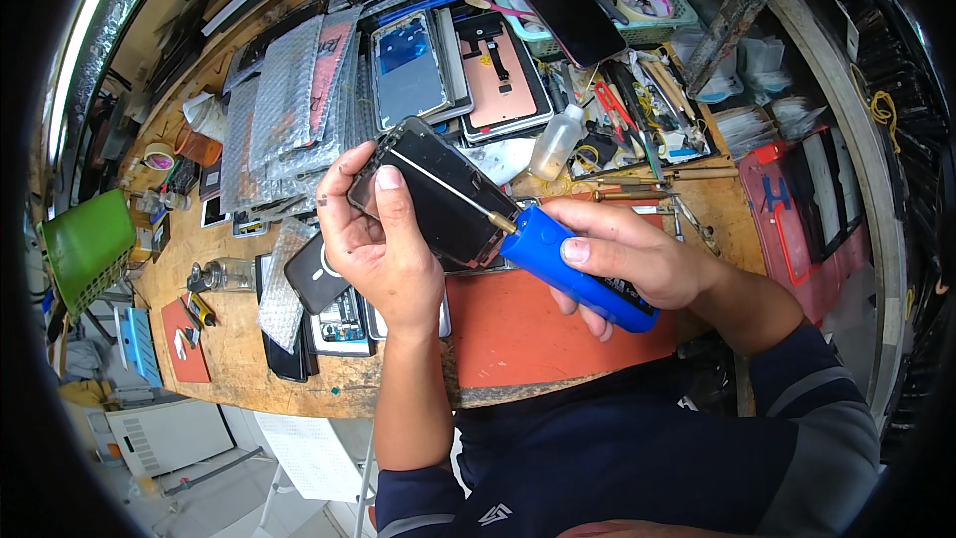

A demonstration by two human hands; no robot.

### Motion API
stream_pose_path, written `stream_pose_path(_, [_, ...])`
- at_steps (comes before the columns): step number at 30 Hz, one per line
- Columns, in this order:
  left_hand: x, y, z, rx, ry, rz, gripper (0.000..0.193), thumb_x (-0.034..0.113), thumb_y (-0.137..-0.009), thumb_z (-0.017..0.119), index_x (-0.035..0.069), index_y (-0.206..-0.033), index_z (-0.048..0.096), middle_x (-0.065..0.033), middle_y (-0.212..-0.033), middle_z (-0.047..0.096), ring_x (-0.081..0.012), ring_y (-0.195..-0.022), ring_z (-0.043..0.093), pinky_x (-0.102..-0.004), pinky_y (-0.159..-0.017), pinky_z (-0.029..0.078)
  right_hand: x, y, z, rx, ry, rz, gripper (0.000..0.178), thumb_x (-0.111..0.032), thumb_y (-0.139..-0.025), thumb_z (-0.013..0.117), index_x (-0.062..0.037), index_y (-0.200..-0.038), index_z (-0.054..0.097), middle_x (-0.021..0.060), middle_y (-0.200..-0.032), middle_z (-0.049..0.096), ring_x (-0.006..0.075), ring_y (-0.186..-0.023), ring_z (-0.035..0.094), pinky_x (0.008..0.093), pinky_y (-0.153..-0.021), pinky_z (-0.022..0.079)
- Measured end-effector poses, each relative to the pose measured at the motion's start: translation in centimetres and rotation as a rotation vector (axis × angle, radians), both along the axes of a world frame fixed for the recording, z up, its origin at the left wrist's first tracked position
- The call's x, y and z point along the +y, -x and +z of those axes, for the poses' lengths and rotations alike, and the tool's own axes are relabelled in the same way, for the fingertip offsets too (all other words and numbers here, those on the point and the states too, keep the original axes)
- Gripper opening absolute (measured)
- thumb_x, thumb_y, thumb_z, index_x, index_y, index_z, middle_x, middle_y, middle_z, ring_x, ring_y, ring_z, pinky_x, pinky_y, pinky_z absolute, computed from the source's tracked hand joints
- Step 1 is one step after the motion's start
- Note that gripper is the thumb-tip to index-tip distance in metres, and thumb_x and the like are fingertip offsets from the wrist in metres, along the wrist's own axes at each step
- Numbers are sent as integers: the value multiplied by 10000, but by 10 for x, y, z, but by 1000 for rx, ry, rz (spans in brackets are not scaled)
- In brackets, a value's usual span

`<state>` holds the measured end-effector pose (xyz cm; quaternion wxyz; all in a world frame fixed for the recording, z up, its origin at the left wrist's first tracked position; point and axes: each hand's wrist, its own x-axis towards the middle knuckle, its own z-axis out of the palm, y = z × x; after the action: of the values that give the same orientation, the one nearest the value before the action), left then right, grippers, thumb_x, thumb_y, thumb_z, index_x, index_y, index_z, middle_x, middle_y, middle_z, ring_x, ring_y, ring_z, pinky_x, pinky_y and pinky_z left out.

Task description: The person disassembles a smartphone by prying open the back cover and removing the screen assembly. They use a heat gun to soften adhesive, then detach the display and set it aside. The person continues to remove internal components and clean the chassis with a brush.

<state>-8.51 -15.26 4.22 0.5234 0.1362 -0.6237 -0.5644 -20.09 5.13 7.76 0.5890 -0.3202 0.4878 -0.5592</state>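
My left hand [383,239] grips a dark phone screen [438,194] by its left end, thumb on the face turned up and fingers behind. My right hand [637,259] is wrapped around a blue handheld electric tool [543,244] with a brass collar and a long thin metal rod [438,174]. The rod runs along the phone screen toward its far left end; whether it touches the surface I cannot tell. Both are held above a red-orange mat [538,339] on the wooden bench. Beneath my left wrist lie a dark phone back [317,274] and an opened phone [342,324].
Bubble-wrapped panels [284,100] are stacked behind my left hand, beside opened tablets [503,80]. A clear bottle [557,142] tilts near several hand tools [637,115]. At the back, a green basket [652,30] carries a large dark phone [568,12]. A glass jar [227,275] lies at left.
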Motion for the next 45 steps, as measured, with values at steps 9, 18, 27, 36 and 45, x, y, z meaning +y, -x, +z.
stream_pose_path(9, [-2,0,-3,-3,7,62,257,11,-1063,605,-30,-1315,581,-86,-1133,681,-99,-976,672,-244,-885,551,1,0,-2,-21,-7,-3,560,-401,-1111,486,-7,-1505,428,86,-876,650,115,-598,663,245,-510,553])
stream_pose_path(18, [0,-17,12,-147,-119,-111,265,49,-987,642,-22,-1242,633,-77,-1156,644,-110,-1018,598,-250,-924,463,6,14,-7,347,257,-417,559,-226,-992,699,1,-1435,444,66,-983,611,95,-741,621,266,-674,542])
stream_pose_path(27, [45,-54,56,252,273,-669,208,7,-912,723,-29,-1102,645,-244,-937,745,-271,-703,737,-370,-632,612,-3,15,-8,207,181,-354,563,-263,-1066,622,38,-1478,383,63,-949,614,96,-741,625,272,-665,535])
stream_pose_path(36, [30,-32,33,-341,183,-39,227,10,-954,711,-34,-1171,661,-80,-963,700,-113,-784,645,-235,-742,524,3,26,-16,240,153,-431,613,-281,-1061,592,26,-1535,354,124,-1069,661,124,-786,646,279,-727,545])
stream_pose_path(45, [-2,-15,28,-290,-34,-124,192,-11,-1034,636,-3,-1226,624,53,-901,581,10,-728,468,-166,-637,356,15,62,-11,900,292,-57,567,-311,-1022,620,42,-1455,521,189,-956,711,289,-782,715,382,-725,540])
